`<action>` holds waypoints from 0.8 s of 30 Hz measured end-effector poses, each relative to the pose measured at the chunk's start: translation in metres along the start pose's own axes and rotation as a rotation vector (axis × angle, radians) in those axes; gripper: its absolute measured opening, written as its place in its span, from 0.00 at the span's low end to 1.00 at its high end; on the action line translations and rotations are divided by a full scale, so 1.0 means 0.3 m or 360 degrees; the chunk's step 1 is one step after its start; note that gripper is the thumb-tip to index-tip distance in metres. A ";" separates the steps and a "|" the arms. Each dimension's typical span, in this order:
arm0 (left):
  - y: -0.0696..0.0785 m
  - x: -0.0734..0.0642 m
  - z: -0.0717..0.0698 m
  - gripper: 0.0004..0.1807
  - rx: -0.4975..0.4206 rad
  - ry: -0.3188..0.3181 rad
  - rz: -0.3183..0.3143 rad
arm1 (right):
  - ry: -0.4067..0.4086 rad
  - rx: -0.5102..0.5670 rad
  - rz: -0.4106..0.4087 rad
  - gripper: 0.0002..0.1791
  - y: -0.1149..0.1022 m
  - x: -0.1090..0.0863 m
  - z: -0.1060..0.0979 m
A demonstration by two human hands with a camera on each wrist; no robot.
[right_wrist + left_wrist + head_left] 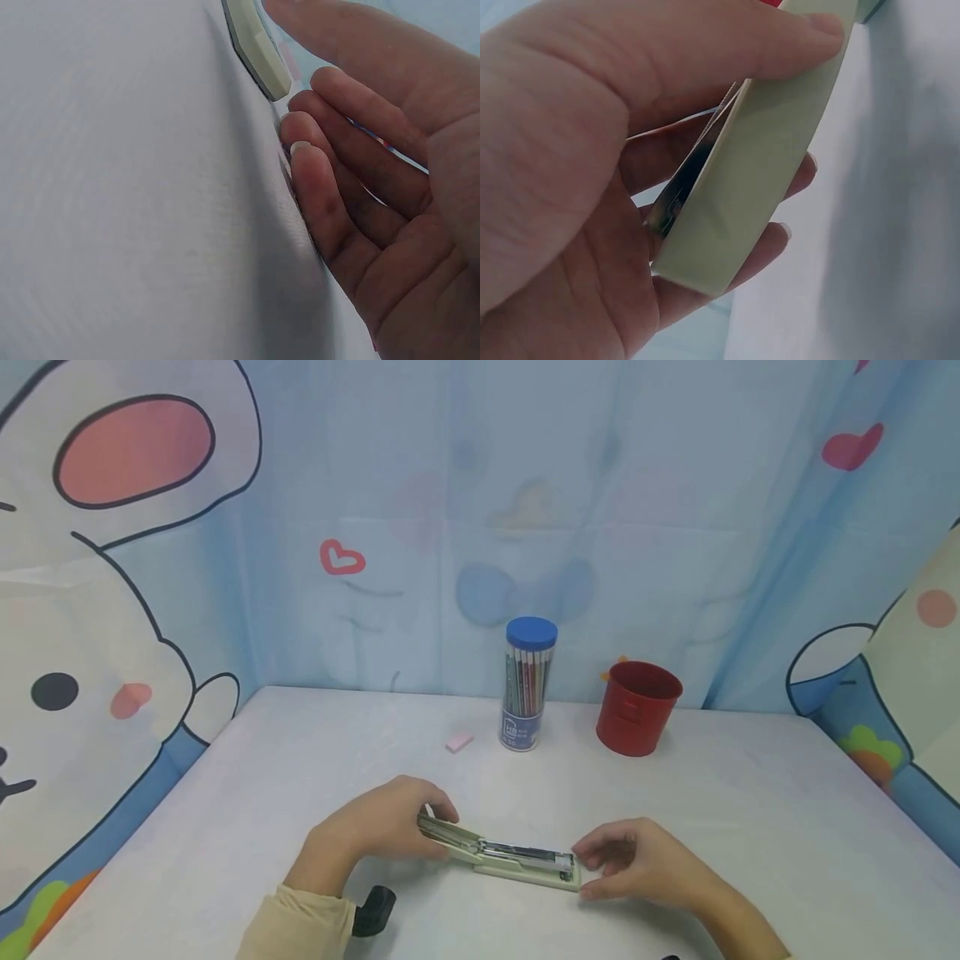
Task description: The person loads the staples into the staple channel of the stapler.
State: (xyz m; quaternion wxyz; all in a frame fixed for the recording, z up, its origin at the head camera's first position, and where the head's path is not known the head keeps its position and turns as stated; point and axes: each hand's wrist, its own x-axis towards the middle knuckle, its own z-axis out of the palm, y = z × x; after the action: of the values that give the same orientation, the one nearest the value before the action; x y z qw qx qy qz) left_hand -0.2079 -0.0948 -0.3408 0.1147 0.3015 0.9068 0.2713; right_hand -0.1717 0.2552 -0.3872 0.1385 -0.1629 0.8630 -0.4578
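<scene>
A pale green stapler (517, 870) lies folded open above the white table, its metal staple track (525, 853) exposed. My left hand (393, 822) grips the raised top arm, thumb on one side and fingers on the other. That arm's pale green cover (742, 180) fills the middle of the left wrist view, with dark metal showing inside it. By the far end of the base is my right hand (637, 864), fingers loosely curved and thumb apart from them. In the right wrist view the stapler's end (262, 60) shows just beyond those fingertips, and nothing sits in the palm.
Behind the stapler stands a clear tub of pencils (525, 693) with a blue lid. To its right is a red bucket (633, 714), and to its left a small pink eraser (459, 742). A printed blue curtain (420, 635) hangs along the table's back edge.
</scene>
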 end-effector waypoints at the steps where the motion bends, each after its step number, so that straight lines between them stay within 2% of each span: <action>1: -0.002 -0.001 -0.002 0.17 0.0001 0.0001 -0.0005 | 0.0002 -0.0007 -0.0010 0.24 0.001 0.000 0.002; 7: -0.013 -0.014 -0.016 0.18 0.0007 0.0007 -0.0020 | 0.0027 -0.0036 -0.0076 0.22 0.006 0.003 0.013; 14: -0.025 -0.032 -0.029 0.17 0.0016 0.0013 -0.0101 | 0.0062 -0.0116 -0.0016 0.22 0.000 0.009 0.028; 24: -0.032 -0.030 -0.036 0.16 0.0013 0.0020 -0.0092 | 0.0099 -0.0197 -0.0070 0.21 0.001 0.010 0.032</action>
State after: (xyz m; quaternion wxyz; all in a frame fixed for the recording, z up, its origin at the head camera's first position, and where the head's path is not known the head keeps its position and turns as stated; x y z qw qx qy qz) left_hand -0.2096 -0.1112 -0.3368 0.1156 0.2739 0.9169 0.2662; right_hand -0.1709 0.2469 -0.3927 0.0913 -0.1759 0.8897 -0.4114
